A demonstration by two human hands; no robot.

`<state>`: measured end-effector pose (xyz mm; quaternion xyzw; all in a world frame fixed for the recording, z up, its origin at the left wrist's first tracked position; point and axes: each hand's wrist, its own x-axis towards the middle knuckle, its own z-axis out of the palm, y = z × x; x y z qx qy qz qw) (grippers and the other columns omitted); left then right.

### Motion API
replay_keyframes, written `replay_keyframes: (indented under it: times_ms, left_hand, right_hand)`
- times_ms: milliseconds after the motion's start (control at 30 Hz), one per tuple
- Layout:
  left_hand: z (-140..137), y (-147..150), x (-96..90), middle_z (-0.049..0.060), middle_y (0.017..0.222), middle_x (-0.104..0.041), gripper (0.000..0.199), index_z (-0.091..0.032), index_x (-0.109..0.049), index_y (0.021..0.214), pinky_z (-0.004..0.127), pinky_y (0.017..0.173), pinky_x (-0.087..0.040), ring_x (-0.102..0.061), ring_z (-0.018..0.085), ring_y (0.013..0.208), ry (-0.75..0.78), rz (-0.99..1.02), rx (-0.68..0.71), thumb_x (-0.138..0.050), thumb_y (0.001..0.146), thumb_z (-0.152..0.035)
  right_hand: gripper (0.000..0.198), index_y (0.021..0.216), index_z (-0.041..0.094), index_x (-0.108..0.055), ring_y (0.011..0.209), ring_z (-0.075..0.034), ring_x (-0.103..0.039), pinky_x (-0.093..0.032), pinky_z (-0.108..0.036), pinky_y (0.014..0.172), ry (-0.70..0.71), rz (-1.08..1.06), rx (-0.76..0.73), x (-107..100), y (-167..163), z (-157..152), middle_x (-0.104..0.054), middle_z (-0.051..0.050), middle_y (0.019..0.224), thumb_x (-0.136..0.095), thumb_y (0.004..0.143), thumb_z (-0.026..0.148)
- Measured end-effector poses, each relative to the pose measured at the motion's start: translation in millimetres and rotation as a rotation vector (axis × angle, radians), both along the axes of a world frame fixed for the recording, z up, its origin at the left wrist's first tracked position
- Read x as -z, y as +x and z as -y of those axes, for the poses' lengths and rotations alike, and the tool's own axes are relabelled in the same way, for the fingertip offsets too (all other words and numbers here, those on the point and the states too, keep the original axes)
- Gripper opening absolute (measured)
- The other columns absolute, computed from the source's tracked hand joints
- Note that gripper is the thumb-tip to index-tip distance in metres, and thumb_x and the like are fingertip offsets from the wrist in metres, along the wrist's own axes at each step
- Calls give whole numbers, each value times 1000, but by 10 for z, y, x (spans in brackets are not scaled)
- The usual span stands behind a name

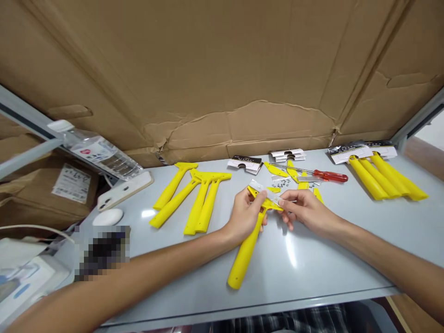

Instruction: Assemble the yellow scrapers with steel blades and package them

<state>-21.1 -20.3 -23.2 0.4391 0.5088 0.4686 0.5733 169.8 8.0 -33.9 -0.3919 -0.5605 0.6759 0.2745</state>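
Yellow scraper [244, 254], one: likely light, stiff, smooth plastic; best held just below the head. Metal blade [271, 197], one: probably thin, rigid, sharp-edged; take by flat faces. Location: over desk [194, 286], left grip [245, 212] clasping scraper head, thumb on blade; right grip [305, 208] pinching blade's right end.
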Motion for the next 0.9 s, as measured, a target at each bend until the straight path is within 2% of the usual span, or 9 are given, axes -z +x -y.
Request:
replay_keyframes:
  times_ms: [200, 467, 633, 767, 900]
  left_hand:
    - [55, -148, -13, -4, 60, -61, 47, -18, -53, 94, 21, 31, -44, -54, 11, 38, -34, 17, 72, -73, 85, -60]
    - [53, -183, -4, -5, 57, -61, 48, -19, -52, 93, 21, 32, -45, -54, 11, 37, -43, 40, 76, -75, 83, -61]
    - [6, -51, -4, -5, 57, -60, 47, -19, -53, 93, 22, 31, -45, -54, 12, 38, -8, 15, 21, -74, 84, -59]
    - [-65, 149, 41, -3, 62, -62, 42, -19, -52, 91, 21, 30, -44, -55, 11, 38, 35, 21, -90, -72, 85, -55]
    - [-88, 340, 81, -2, 68, -63, 39, -19, -53, 90, 22, 31, -44, -55, 11, 39, 56, 49, -153, -71, 87, -53]
  right_hand:
    - [53, 92, 12, -65, 53, -10, -63, -53, -23, 58, 5, 12, -65, -79, -73, 75, -66, -2, 69, -76, 84, 63]
    - [53, 90, 12, -64, 54, -11, -64, -53, -24, 59, 35, 39, -67, -99, -84, 85, -66, -2, 69, -70, 88, 65]
    - [49, 92, 12, -65, 52, -10, -62, -51, -24, 60, 28, 28, 21, -114, -52, 52, -65, -1, 67, -76, 83, 59]
    - [45, 87, 13, -64, 52, -10, -58, -49, -25, 57, 36, -24, 151, -43, 14, -15, -61, 0, 65, -79, 81, 56]
    - [42, 86, 14, -65, 54, -10, -55, -49, -26, 54, 11, -71, 201, 23, 86, -74, -57, 0, 66, -80, 79, 53]
